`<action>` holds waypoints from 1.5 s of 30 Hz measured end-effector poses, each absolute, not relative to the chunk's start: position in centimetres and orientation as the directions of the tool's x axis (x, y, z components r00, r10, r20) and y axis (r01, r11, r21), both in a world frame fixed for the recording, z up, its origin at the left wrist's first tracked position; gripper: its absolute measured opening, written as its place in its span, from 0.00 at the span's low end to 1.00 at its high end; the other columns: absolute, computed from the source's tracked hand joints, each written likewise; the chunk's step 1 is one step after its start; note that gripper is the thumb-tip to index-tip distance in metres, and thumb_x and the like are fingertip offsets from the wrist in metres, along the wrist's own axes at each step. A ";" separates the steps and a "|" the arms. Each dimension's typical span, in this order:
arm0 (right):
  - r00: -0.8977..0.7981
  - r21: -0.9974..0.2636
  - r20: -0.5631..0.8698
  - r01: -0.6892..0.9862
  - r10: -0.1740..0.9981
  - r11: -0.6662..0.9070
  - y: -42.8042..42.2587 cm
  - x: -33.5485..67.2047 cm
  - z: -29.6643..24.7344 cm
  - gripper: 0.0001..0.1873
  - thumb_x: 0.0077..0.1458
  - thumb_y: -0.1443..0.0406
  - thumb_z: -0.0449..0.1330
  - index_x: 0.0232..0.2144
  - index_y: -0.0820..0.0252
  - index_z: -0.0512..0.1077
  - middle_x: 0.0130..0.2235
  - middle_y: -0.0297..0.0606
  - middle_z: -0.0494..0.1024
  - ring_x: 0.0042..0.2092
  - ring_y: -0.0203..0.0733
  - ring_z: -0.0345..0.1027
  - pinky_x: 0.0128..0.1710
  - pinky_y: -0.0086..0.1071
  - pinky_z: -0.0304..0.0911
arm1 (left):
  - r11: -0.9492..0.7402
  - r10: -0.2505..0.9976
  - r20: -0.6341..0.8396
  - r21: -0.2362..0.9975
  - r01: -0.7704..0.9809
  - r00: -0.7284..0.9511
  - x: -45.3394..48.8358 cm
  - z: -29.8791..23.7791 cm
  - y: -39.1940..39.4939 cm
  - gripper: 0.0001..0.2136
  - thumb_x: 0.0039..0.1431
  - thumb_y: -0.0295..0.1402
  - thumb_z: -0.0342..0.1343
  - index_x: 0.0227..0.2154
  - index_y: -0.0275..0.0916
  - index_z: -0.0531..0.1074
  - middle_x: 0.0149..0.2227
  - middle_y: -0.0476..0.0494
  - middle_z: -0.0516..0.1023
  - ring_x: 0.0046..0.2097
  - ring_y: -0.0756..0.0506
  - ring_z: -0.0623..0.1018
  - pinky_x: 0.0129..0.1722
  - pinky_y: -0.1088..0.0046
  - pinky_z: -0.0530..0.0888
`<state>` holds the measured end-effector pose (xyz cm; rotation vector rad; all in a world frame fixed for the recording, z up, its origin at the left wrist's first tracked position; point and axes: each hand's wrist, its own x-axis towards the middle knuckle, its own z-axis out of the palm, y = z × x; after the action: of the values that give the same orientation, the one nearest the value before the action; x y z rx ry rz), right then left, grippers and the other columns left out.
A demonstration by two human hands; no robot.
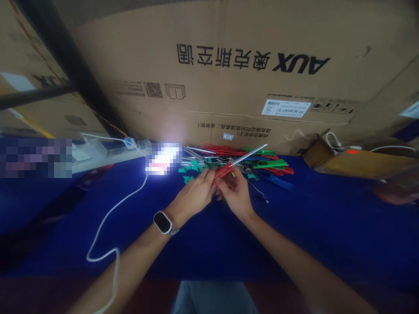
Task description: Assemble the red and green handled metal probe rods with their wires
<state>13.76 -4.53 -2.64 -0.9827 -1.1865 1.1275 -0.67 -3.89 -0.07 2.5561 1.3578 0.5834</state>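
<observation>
Both hands meet over the blue table, around a slim red plastic piece (pixel 223 171) with a straight silver rod (pixel 250 155) slanting up to the right. My left hand (pixel 199 192), below a wristwatch, is closed around the lower end of the red piece. With thumb and fingers curled in, my right hand (pixel 236 192) grips the same piece from the right; its fingertips are partly hidden. Just beyond the hands lies a pile of red strips (pixel 219 150), green strips (pixel 273 164), small teal pieces (pixel 195 167) and more silver rods.
A large cardboard box (pixel 222 96) walls off the back of the blue table (pixel 310 226). To the left, a bright blurred screen (pixel 163 158) trails a white cable (pixel 108 213). An open cardboard tray (pixel 363 162) with white cables stands at the right, and a dark blue strip (pixel 278 179) lies nearby.
</observation>
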 end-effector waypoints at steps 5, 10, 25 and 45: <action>0.100 -0.970 0.164 -0.167 0.981 0.179 -4.3 13.3 -2.5 0.16 0.49 0.62 0.66 0.36 0.54 0.63 0.23 0.23 0.73 0.19 0.33 0.69 0.15 0.25 0.67 | -0.555 0.832 0.233 0.367 0.746 0.504 -0.1 0.2 -4.1 0.16 0.68 0.29 0.43 0.57 0.31 0.62 0.50 0.32 0.74 0.46 0.39 0.80 0.43 0.62 0.78; 0.097 -0.973 0.125 -0.183 0.987 0.141 -4.0 13.3 -2.5 0.16 0.47 0.61 0.65 0.35 0.54 0.63 0.24 0.23 0.72 0.19 0.32 0.67 0.14 0.24 0.66 | -0.479 0.876 0.206 0.276 0.833 0.436 0.4 0.3 -4.3 0.17 0.70 0.33 0.43 0.58 0.32 0.62 0.50 0.32 0.77 0.43 0.38 0.82 0.38 0.64 0.77; -0.036 -0.932 0.355 -0.094 0.934 0.351 -3.8 14.8 -1.9 0.15 0.57 0.52 0.62 0.39 0.56 0.72 0.28 0.28 0.68 0.22 0.28 0.58 0.17 0.23 0.60 | -0.515 0.854 0.238 0.254 0.819 0.463 -0.7 0.7 -4.2 0.16 0.72 0.37 0.39 0.46 0.32 0.67 0.35 0.36 0.81 0.33 0.39 0.82 0.31 0.66 0.75; 0.045 -0.939 0.229 -0.253 0.972 0.233 -3.5 14.3 -1.8 0.17 0.51 0.52 0.68 0.31 0.57 0.68 0.25 0.24 0.67 0.18 0.24 0.52 0.13 0.22 0.49 | -0.561 0.822 0.343 0.624 0.544 0.455 -0.1 -0.5 -3.5 0.16 0.73 0.37 0.39 0.33 0.38 0.68 0.22 0.49 0.74 0.22 0.49 0.74 0.27 0.74 0.69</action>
<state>14.30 -3.53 -1.83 -0.8568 -1.1096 1.1374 -0.14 -3.55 -0.54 2.2815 1.1458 0.8797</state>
